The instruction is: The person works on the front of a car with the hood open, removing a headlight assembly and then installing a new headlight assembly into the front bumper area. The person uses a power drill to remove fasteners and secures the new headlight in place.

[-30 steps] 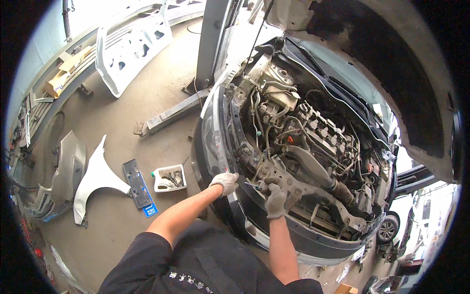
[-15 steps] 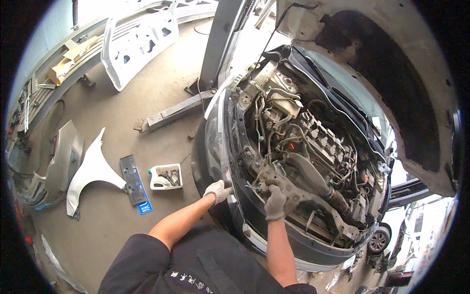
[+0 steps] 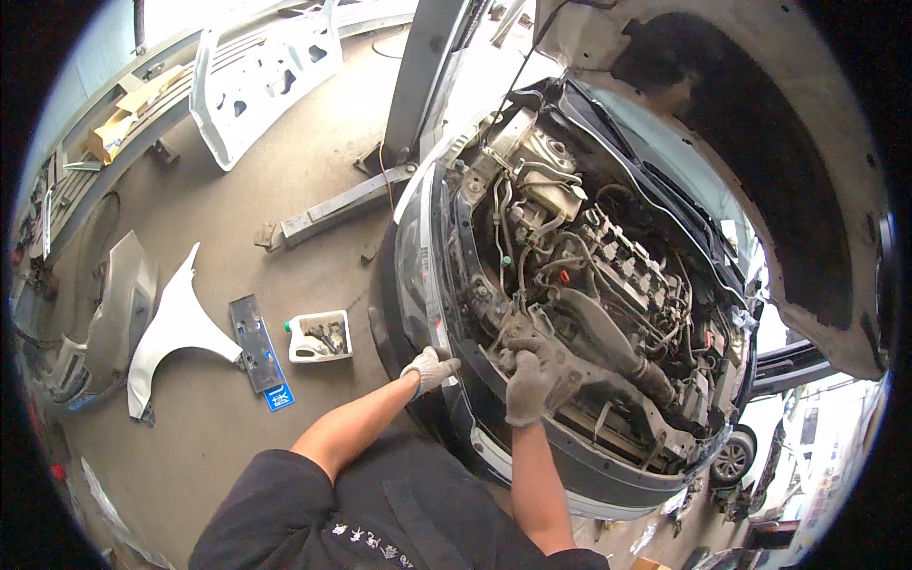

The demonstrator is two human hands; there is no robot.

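My left hand [image 3: 430,370], in a pale work glove, rests against the front bumper [image 3: 464,408] of a car. Its thumb and a finger are stretched out and apart. In a dirtier grey glove, my right hand [image 3: 528,388] is over the front edge of the open engine bay, beside the dusty upper front panel [image 3: 567,369]. Its fingers are curled closed, and what they hold, if anything, is hidden. Behind it lie the air duct [image 3: 594,318] and the engine [image 3: 632,266].
The raised hood [image 3: 788,142] overhangs the bay. On the floor at left are a white fender [image 3: 171,328], a black plate bracket [image 3: 251,332] over a blue plate [image 3: 278,394], and a cut-open jug [image 3: 343,328] with small parts. A lift arm [image 3: 332,209] extends from a post [image 3: 423,90].
My right hand has turned and shifted slightly toward me; a thin, light-coloured piece that showed at its fingers is no longer visible. My left hand has moved slightly right along the bumper.
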